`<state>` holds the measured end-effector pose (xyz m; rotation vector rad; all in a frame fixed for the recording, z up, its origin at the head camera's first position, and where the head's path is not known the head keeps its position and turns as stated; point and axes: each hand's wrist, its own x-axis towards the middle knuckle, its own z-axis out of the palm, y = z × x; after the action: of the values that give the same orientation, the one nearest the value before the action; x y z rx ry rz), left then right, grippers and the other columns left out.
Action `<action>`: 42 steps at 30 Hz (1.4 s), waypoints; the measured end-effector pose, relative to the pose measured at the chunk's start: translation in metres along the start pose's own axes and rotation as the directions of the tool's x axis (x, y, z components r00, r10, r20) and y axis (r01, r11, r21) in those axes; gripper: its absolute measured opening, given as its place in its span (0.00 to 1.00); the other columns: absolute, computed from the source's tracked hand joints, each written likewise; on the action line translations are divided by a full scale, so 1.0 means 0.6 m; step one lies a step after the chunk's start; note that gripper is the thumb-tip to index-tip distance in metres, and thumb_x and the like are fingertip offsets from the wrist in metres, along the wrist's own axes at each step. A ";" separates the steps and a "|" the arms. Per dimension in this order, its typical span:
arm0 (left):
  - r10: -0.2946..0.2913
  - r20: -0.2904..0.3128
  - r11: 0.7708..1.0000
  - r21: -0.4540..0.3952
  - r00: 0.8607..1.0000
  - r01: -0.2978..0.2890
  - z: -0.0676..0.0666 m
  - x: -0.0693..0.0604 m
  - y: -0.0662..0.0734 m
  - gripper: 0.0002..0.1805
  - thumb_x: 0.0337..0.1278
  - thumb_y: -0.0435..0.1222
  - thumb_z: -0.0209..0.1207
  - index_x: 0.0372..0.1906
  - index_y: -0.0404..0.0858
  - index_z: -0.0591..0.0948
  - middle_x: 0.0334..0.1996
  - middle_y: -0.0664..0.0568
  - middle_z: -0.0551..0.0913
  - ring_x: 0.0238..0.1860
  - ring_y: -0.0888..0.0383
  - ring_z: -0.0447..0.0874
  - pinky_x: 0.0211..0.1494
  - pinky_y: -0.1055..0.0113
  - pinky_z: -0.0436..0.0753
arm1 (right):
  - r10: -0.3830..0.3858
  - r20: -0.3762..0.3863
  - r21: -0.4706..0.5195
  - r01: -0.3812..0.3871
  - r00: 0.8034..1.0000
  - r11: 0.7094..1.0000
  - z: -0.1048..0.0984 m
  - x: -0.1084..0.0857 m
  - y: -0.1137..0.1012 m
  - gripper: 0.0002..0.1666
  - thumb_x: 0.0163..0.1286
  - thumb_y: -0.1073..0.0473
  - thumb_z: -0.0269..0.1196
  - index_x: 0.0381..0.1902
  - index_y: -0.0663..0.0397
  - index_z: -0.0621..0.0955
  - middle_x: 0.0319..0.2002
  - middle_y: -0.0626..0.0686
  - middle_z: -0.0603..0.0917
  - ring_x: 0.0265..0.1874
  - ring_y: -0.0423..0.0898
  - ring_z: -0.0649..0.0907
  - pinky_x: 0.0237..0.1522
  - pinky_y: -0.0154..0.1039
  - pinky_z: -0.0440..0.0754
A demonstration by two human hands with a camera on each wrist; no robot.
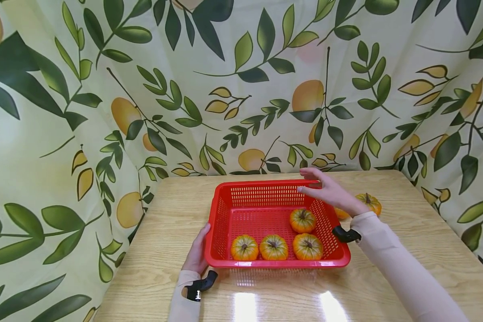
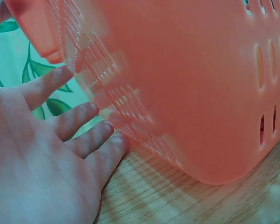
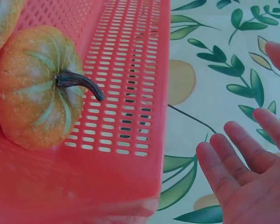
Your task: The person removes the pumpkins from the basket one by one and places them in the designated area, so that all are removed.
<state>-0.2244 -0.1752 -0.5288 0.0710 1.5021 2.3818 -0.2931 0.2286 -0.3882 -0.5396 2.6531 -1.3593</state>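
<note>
A red plastic basket (image 1: 281, 264) with slotted walls sits on the table. Several small orange pumpkins lie inside it: three along the near side, including one on the left (image 1: 244, 247), and another pumpkin (image 1: 302, 220) behind the right one. My left hand (image 1: 197, 251) is at the basket's left side, its straight fingertips touching the slotted wall in the left wrist view. Above the basket's right wall, my right hand (image 1: 331, 191) is raised with fingers spread and holds nothing. In the right wrist view a pumpkin (image 3: 39, 88) with a dark curved stem shows inside the basket.
Beyond the basket's right wall, a pumpkin (image 1: 369, 203) and part of another (image 1: 341, 213) lie on the wooden table (image 1: 161, 214), partly hidden by my right arm. Leaf-patterned cloth (image 1: 241, 112) hangs behind and along the sides.
</note>
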 end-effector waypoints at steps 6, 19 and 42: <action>-0.004 -0.025 1.000 -0.010 1.000 0.003 0.000 -0.001 -0.001 0.32 0.74 0.56 0.46 0.74 0.45 0.62 0.61 0.52 0.77 0.59 0.56 0.77 0.61 0.60 0.81 | -0.012 0.020 -0.024 0.013 1.000 1.000 0.013 0.005 0.005 0.41 0.72 0.46 0.64 0.76 0.51 0.63 0.74 0.64 0.66 0.73 0.64 0.66 0.67 0.69 0.69; -0.010 0.000 1.000 -0.016 1.000 0.010 0.001 -0.002 0.002 0.30 0.74 0.57 0.46 0.72 0.47 0.64 0.60 0.55 0.79 0.58 0.57 0.78 0.62 0.61 0.80 | -0.007 0.057 -0.034 0.009 0.998 0.999 0.035 0.014 0.016 0.43 0.71 0.45 0.65 0.76 0.53 0.62 0.74 0.64 0.68 0.73 0.65 0.66 0.69 0.68 0.67; 0.000 -0.006 1.000 -0.017 1.000 0.000 -0.001 0.000 0.000 0.35 0.74 0.56 0.46 0.76 0.43 0.59 0.61 0.53 0.77 0.58 0.57 0.78 0.61 0.62 0.81 | 0.097 0.212 -0.166 -0.062 0.972 0.984 0.060 0.021 0.020 0.44 0.68 0.41 0.66 0.73 0.59 0.67 0.72 0.65 0.69 0.71 0.65 0.67 0.70 0.66 0.68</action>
<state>-0.2243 -0.1758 -0.5290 0.0600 1.4843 2.3959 -0.2987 0.2030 -0.4185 -0.5579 2.5835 -1.0084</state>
